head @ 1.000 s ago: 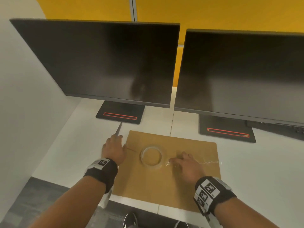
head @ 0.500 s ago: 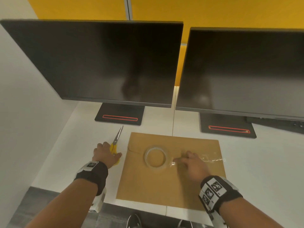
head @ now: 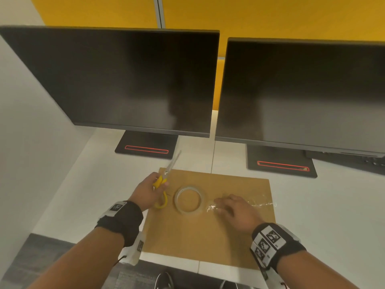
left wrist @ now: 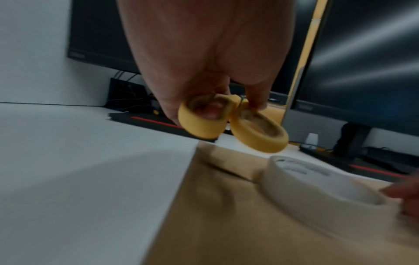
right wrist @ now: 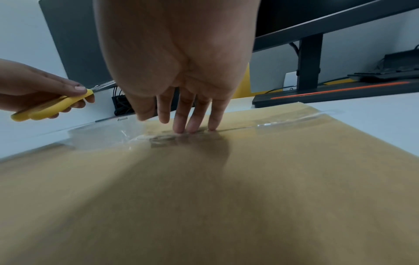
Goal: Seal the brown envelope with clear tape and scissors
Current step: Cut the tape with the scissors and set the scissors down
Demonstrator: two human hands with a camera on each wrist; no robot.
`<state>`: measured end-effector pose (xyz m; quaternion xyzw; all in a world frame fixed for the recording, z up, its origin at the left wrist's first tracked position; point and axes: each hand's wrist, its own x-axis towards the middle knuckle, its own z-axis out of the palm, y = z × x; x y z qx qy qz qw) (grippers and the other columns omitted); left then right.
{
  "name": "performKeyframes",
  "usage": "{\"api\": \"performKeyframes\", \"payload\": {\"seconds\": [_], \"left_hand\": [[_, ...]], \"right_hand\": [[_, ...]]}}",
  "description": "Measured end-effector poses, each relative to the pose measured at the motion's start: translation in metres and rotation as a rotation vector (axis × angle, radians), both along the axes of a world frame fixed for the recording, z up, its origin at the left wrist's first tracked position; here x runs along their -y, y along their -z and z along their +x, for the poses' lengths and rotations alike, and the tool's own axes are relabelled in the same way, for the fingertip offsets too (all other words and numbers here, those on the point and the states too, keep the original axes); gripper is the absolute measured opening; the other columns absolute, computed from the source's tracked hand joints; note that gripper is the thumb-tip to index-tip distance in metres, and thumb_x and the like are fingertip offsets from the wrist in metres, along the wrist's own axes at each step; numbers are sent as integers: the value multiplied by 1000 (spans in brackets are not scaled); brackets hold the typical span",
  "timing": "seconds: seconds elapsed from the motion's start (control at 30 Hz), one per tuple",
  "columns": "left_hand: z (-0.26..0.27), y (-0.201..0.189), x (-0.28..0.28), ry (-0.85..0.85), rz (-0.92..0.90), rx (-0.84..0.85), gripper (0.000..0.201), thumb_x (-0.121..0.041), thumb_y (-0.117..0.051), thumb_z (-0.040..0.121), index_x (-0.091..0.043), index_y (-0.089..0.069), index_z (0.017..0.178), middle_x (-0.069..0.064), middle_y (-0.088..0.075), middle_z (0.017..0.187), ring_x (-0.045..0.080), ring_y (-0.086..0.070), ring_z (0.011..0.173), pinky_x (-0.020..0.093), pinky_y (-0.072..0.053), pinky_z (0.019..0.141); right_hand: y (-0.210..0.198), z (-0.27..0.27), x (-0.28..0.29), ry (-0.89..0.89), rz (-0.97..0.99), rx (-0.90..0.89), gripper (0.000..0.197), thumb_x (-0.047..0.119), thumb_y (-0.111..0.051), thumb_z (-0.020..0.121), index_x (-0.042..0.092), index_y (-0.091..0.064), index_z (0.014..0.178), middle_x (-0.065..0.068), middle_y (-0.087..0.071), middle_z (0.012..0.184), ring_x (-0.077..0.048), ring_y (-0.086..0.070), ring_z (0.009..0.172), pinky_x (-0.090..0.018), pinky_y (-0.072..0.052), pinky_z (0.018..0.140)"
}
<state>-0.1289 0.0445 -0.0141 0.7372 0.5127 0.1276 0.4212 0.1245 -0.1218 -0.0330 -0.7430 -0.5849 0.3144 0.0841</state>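
Note:
A brown envelope [head: 204,230] lies flat on the white desk [head: 325,215]. A roll of clear tape [head: 190,200] rests on it, and a strip of tape [head: 258,202] runs from the roll to the envelope's right edge. My left hand [head: 145,191] holds yellow-handled scissors [head: 164,180] above the envelope's left end, blades pointing away toward the monitors. In the left wrist view the scissor handles [left wrist: 231,123] hang from my fingers. My right hand [head: 235,209] presses straight fingers [right wrist: 192,122] on the taped strip [right wrist: 294,122] just right of the roll.
Two dark monitors [head: 129,80] [head: 302,92] stand on black bases [head: 145,148] close behind the envelope. A white partition [head: 25,132] walls the left side. A keyboard [right wrist: 385,73] lies far right. The desk's front edge [head: 170,261] is near my wrists.
My left hand lifted the scissors off the desk left of the envelope and carried them right, over the envelope's left end. My right hand stayed on the tape strip.

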Motion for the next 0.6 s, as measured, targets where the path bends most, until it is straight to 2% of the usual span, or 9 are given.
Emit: {"api": "performKeyframes", "payload": {"seconds": [0.07, 0.2, 0.3, 0.37, 0.43, 0.47, 0.53, 0.6], "left_hand": [[20, -11, 10, 94, -28, 39, 10, -32, -59, 92, -29, -50, 87, -8, -53, 77, 12, -53, 70, 30, -43, 71], [60, -21, 28, 203, -60, 117, 11, -32, -62, 90, -28, -52, 89, -9, -53, 81, 15, -53, 72, 36, -48, 77], [87, -25, 42, 279, -97, 142, 8, -25, -61, 91, -25, -53, 95, -9, -52, 81, 16, -52, 72, 40, -49, 79], [101, -27, 51, 332, -134, 160, 13, -37, -61, 87, -31, -53, 95, -12, -52, 80, 15, -51, 70, 38, -48, 74], [111, -30, 59, 365, -152, 175, 26, -51, -59, 77, -33, -54, 96, -14, -54, 80, 14, -52, 71, 39, -49, 75], [116, -29, 63, 370, -159, 182, 29, -52, -58, 76, -32, -53, 97, -14, -54, 81, 15, -52, 72, 42, -50, 76], [125, -30, 72, 362, -167, 214, 30, -43, -61, 80, -23, -51, 101, -11, -53, 85, 16, -50, 71, 44, -49, 76], [132, -28, 81, 374, -140, 207, 28, -33, -63, 84, -18, -48, 101, -9, -52, 87, 15, -46, 68, 40, -47, 71]], "right_hand": [[-7, 4, 0, -2, 28, -14, 56, 63, -35, 88, 35, -45, 135, 7, -50, 136, -14, -40, 129, -30, -35, 105], [-25, 11, -4, 14, 148, -83, 49, 55, -40, 92, 34, -44, 136, 8, -50, 136, -12, -42, 127, -29, -34, 105], [-36, 15, -8, 63, 230, -162, 47, 51, -42, 94, 28, -48, 134, 6, -57, 126, -11, -51, 114, -30, -41, 99], [-42, 17, -10, 133, 277, -247, 44, 47, -45, 94, 24, -52, 130, 4, -60, 119, -13, -55, 106, -30, -45, 94], [-45, 19, -10, 184, 317, -334, 35, 41, -47, 95, 20, -59, 120, 3, -64, 107, -16, -59, 98, -30, -47, 88], [-45, 20, -10, 207, 330, -369, 29, 39, -48, 95, 21, -61, 113, 4, -65, 100, -15, -59, 94, -28, -47, 85], [-42, 22, -7, 267, 332, -422, 16, 37, -50, 95, 27, -61, 99, 6, -64, 89, -15, -59, 85, -24, -46, 77], [-37, 24, -5, 343, 313, -461, 15, 36, -52, 94, 25, -60, 90, 2, -64, 83, -16, -57, 78, -23, -45, 72]]}}
